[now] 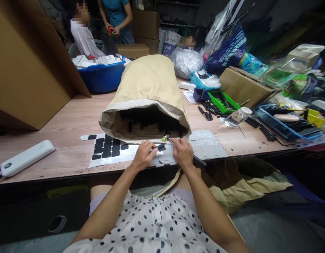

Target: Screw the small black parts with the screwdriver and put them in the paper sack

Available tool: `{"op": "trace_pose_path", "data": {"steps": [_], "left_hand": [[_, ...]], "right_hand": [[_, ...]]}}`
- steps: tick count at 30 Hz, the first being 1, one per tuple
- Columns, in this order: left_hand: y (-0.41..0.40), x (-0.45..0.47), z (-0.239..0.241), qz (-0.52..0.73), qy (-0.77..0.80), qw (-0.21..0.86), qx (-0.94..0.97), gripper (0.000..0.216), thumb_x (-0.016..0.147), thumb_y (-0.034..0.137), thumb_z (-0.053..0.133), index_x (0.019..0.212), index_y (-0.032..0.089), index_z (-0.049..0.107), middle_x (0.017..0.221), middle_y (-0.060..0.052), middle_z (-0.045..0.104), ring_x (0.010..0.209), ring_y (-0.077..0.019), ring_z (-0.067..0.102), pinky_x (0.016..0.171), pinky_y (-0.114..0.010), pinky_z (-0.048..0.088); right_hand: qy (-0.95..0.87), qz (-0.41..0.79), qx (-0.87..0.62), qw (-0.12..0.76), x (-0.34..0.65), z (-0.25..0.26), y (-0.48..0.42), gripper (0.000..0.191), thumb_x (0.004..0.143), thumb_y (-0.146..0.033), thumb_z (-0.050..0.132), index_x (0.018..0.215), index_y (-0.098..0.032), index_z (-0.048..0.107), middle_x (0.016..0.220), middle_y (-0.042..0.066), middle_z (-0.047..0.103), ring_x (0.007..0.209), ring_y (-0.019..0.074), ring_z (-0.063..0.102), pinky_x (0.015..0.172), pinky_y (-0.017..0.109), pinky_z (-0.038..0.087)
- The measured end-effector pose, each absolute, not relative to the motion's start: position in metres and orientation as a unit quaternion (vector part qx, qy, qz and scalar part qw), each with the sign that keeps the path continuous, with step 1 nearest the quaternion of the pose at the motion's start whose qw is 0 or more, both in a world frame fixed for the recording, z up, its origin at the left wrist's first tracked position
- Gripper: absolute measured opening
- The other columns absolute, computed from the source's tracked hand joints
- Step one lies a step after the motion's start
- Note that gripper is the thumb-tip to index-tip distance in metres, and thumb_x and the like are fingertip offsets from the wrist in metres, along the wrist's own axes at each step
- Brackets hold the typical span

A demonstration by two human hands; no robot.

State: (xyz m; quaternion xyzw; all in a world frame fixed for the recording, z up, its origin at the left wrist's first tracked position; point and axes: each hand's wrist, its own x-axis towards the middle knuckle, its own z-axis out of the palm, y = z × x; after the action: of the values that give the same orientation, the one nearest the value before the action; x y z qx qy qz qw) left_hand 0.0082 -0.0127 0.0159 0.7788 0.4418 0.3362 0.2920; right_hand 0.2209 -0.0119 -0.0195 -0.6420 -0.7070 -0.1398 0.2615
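Observation:
My left hand (143,154) rests on a white backing sheet (99,161) that carries several black square stickers (107,147), and its fingers pinch a small black piece at the sheet's right end. My right hand (182,151) holds a thin black tool (198,161) with a yellow-green tip (165,138), the tip pointing left toward the left hand. Both hands are at the table's front edge, just in front of the open mouth of a large tan paper sack (148,95) lying on its side, with dark parts inside.
A white power bank (25,158) lies at the front left. A big cardboard box (25,70) stands far left, a blue basin (103,75) behind. To the right are a green tray (222,102), black pens (206,112), a clear jar (236,117) and a blue tray (284,123). Other people work at the back.

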Motion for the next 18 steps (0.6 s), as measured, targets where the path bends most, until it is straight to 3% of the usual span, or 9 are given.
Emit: {"op": "trace_pose_path", "data": {"steps": [5,12,15,18], "left_hand": [[-0.070,-0.001,0.016,0.178,0.374,0.376,0.829,0.023,0.095,0.037,0.050,0.101,0.022,0.066,0.087,-0.003,0.071,0.075,-0.0176,0.064,0.072,-0.028,0.049],[-0.089,-0.002,-0.014,-0.134,0.563,0.321,0.750,0.024,0.093,0.023,0.050,0.107,0.020,0.070,0.108,-0.014,0.075,0.103,-0.0302,0.072,0.082,-0.036,0.053],[-0.085,0.000,-0.002,-0.105,0.547,0.338,0.759,0.031,0.089,0.022,0.057,0.118,0.020,0.068,0.107,-0.013,0.076,0.101,-0.0292,0.072,0.082,-0.035,0.053],[-0.066,0.000,0.025,0.025,0.491,0.402,0.772,0.029,0.087,0.031,0.061,0.114,0.024,0.070,0.086,-0.003,0.076,0.079,-0.0214,0.071,0.071,-0.029,0.052]], "right_hand": [[-0.709,-0.147,-0.634,0.272,0.223,-0.022,-0.012,0.034,0.090,-0.011,0.052,0.112,-0.026,0.074,0.083,0.004,0.056,0.079,0.0193,0.045,0.068,0.030,0.031],[-0.704,-0.166,-0.631,0.282,0.221,-0.022,-0.012,0.034,0.090,-0.011,0.052,0.109,-0.026,0.075,0.081,0.004,0.056,0.077,0.0191,0.045,0.068,0.029,0.031],[-0.704,-0.169,-0.629,0.283,0.220,-0.022,-0.012,0.034,0.090,-0.011,0.052,0.109,-0.026,0.075,0.081,0.004,0.056,0.077,0.0191,0.045,0.067,0.029,0.031],[-0.706,-0.161,-0.630,0.281,0.220,-0.023,-0.012,0.033,0.090,-0.012,0.052,0.110,-0.027,0.074,0.081,0.004,0.055,0.078,0.0195,0.046,0.068,0.030,0.031]]}}
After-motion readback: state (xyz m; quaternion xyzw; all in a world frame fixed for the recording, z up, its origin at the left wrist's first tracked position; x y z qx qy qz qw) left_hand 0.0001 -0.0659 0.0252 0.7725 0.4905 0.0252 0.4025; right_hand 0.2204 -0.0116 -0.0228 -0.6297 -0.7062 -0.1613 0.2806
